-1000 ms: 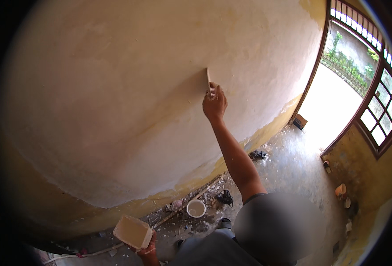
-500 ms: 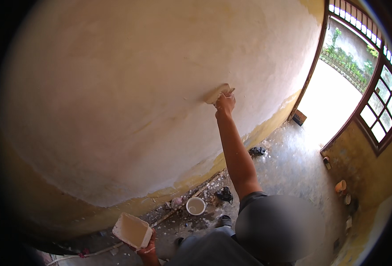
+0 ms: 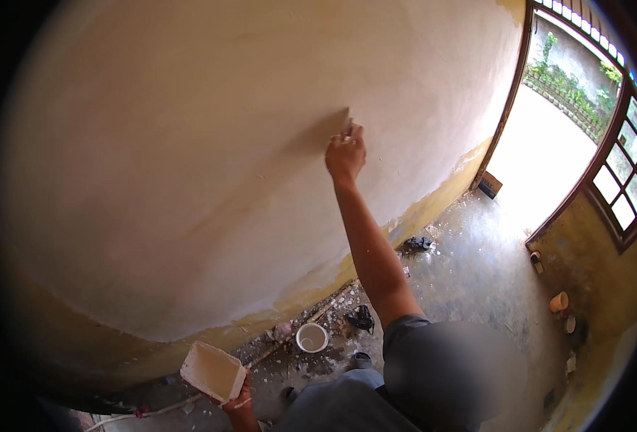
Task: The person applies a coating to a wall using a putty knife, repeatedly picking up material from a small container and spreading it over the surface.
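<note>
My right hand is stretched out to the wall, closed on a putty knife whose blade now shows almost edge-on. The blade is at the wall's surface and casts a shadow to its left. Pale, whitish filler coats most of this wall, with bare yellow paint along the bottom. Low at the left, my left hand grips a rectangular, filler-smeared tub from its right side. The tub tilts so its pale inside shows; how much filler it holds I cannot tell.
A white bucket stands on the littered floor near the wall's foot, beside a black plastic bag. Another black bundle lies farther along. A small box sits by the bright doorway. Orange pot at the right wall.
My right hand has moved up and to the left along the wall, and the putty knife has turned from broadside to nearly edge-on. My left hand and the tub stay almost in place.
</note>
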Available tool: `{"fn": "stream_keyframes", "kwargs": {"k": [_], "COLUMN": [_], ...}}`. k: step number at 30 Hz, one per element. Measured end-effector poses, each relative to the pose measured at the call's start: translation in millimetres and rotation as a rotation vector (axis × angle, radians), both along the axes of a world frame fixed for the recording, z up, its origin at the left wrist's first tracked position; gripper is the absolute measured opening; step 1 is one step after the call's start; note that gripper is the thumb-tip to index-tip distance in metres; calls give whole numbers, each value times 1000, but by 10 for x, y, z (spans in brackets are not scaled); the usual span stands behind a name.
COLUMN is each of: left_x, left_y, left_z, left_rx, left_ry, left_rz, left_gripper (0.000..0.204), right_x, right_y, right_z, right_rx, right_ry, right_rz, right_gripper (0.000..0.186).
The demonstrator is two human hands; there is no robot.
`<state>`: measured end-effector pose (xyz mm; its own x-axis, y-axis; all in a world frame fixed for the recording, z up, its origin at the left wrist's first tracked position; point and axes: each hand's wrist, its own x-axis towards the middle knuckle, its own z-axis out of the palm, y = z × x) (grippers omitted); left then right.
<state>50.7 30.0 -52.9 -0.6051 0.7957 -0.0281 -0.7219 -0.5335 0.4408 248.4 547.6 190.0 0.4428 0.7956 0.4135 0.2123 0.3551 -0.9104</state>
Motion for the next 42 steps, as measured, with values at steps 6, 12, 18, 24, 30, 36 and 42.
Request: {"fn": "stream_keyframes", "kwargs": {"k": [6, 12, 18, 24, 30, 36, 42], "left_x": [391, 761, 969, 925, 963, 882, 607], "left_y": [313, 494, 696, 747, 806, 665, 529], "left_z": [-109, 41, 230, 166, 278, 287, 216], "left_rx": [-2, -107, -119, -233, -58, -18, 149], "left_ry": [-98, -27, -66, -25, -83, -125, -64], "left_rz": [15, -3, -43, -6, -58, -40, -82], "left_gripper": [69, 73, 72, 73, 73, 73, 75], "right_x": [161, 1586, 2298, 1898, 737, -468, -1374], "right_y": [-345, 743, 1804, 1485, 272, -694, -1541], "right_z": [-973, -2790, -3181, -2194, -941, -550, -747], "right_rx": [-73, -436, -376, -164, -122, 55, 88], "right_ry": [243, 929, 489, 550, -17, -120, -263], "right_rz": [660, 78, -5, 271, 186, 342, 527], "right_gripper": [28, 28, 32, 31, 31, 46, 42]}}
